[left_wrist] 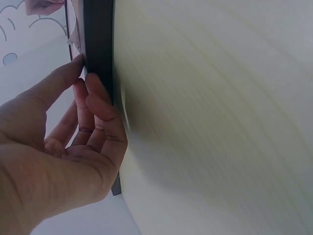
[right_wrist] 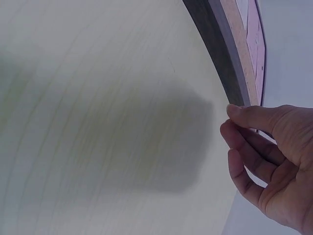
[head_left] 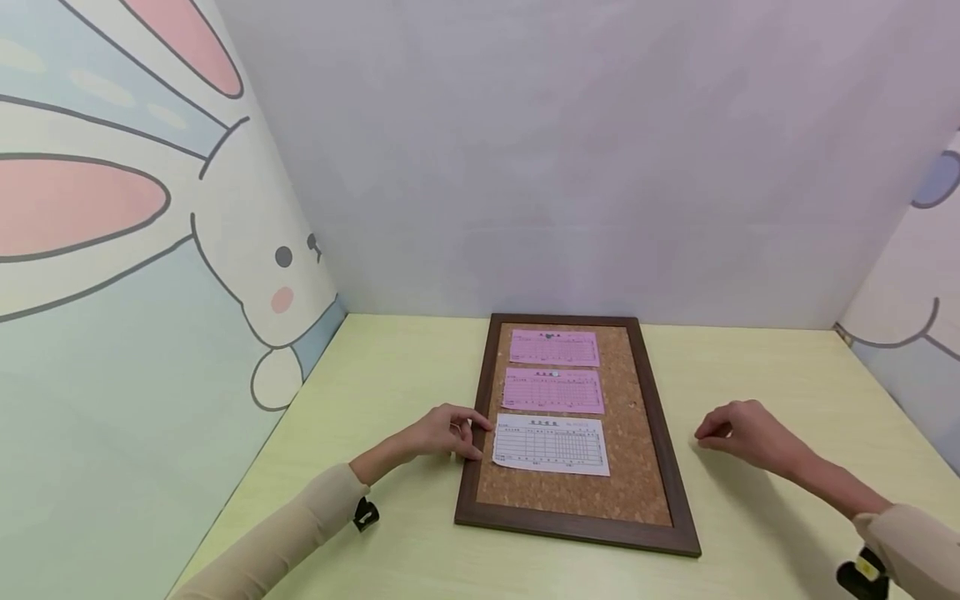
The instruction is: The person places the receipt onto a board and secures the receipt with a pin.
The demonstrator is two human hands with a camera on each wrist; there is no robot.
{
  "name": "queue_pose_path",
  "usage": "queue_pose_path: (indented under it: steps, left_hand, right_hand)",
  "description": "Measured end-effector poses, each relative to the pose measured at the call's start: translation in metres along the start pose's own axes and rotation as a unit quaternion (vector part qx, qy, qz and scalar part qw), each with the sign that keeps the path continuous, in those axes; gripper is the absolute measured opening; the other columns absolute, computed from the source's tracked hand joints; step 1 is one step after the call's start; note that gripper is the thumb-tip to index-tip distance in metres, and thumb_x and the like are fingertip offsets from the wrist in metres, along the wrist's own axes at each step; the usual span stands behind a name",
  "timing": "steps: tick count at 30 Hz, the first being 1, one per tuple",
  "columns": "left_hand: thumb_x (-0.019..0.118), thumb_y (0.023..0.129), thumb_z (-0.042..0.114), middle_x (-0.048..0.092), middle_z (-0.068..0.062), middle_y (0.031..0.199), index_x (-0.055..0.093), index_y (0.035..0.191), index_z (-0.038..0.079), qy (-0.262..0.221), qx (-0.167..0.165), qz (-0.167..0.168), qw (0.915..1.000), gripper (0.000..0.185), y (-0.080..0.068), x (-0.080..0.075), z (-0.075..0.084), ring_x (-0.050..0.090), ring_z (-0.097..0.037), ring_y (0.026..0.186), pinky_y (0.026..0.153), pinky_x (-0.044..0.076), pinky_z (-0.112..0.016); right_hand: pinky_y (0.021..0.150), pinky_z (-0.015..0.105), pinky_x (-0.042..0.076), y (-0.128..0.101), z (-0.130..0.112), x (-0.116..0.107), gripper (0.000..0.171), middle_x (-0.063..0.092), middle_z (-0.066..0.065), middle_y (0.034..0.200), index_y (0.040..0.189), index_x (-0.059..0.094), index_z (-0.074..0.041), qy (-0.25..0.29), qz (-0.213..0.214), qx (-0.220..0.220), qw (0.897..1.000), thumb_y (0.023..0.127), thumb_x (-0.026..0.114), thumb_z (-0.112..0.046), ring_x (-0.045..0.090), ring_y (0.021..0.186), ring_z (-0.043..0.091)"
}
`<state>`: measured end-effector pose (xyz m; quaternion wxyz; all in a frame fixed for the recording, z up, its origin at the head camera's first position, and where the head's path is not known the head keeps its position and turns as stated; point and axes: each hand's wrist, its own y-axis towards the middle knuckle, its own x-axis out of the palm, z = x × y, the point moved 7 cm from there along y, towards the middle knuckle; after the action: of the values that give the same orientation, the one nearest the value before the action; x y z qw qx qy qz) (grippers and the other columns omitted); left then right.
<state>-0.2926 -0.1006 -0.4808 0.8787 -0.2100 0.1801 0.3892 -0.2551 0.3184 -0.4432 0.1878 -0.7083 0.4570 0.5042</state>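
- While the left hand rests at the left edge of the cork board, its fingertips touch the dark wooden frame; the fingers are gently bent and grasp nothing.
- Just right of those fingertips lies a white form sheet on the cork, its left edge almost under them.
- Beyond the left hand, further up the board, two pink form sheets sit one above the other, each with a pin near its top.
- Off the board's right side, the right hand hovers over the desk, apart from the frame, casting a shadow on the wood.
- Its fingers are loosely curled with the thumb close to the forefinger; whether something tiny sits between them I cannot tell.
- Between the two hands the board lies flat on the pale yellow-green desk, long side running away from the person.
- Left of the left hand stands a wall panel with a cartoon rabbit; both forearms wear beige sleeves.
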Motion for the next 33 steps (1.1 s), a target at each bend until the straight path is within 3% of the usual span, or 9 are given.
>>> queue_pose_path:
  steps: [7, 18, 25, 33]
  left_hand:
    - [0.081, 0.085, 0.006, 0.066, -0.007, 0.076, 0.07, 0.123, 0.003, -0.001, -0.001, -0.001, 1.0, 0.04, -0.001, 0.0, 0.002, 0.051, -0.009, 0.065, 0.057, 0.04, -0.021]
    - [0.081, 0.085, 0.006, 0.066, -0.007, 0.075, 0.071, 0.122, 0.003, -0.004, -0.003, -0.002, 1.0, 0.038, 0.001, 0.0, 0.0, 0.052, -0.009, 0.063, 0.056, 0.04, -0.02]
    - [0.081, 0.085, 0.006, 0.066, -0.008, 0.075, 0.071, 0.121, 0.004, -0.009, -0.007, -0.003, 0.9999, 0.038, 0.001, -0.001, 0.001, 0.052, -0.01, 0.063, 0.056, 0.041, -0.021]
    - [0.081, 0.085, 0.005, 0.066, -0.007, 0.075, 0.071, 0.121, 0.003, -0.007, -0.006, -0.004, 0.9999, 0.037, 0.002, 0.0, 0.001, 0.052, -0.009, 0.063, 0.056, 0.041, -0.02]
  right_hand:
    - [0.058, 0.02, 0.05, 0.008, -0.009, 0.001, 0.011, 0.074, -0.009, 0.078, 0.083, 0.079, -0.013, 0.001, 0.009, -0.009, 1.0, 0.079, 0.085, -0.005, 0.059, 0.068, -0.007]
    - [0.06, 0.021, 0.051, 0.015, -0.018, 0.001, 0.008, 0.076, -0.005, 0.082, 0.088, 0.08, -0.01, 0.008, -0.009, 0.014, 1.0, 0.082, 0.082, -0.006, 0.061, 0.07, -0.005]
    - [0.059, 0.021, 0.051, 0.02, -0.032, 0.007, 0.01, 0.076, -0.008, 0.082, 0.087, 0.08, -0.014, 0.023, -0.002, -0.02, 1.0, 0.081, 0.083, -0.007, 0.06, 0.07, -0.006]
    - [0.061, 0.021, 0.051, 0.032, -0.042, 0.014, 0.008, 0.074, -0.009, 0.082, 0.087, 0.079, -0.014, 0.039, -0.024, -0.001, 0.999, 0.083, 0.082, -0.008, 0.058, 0.07, -0.006]
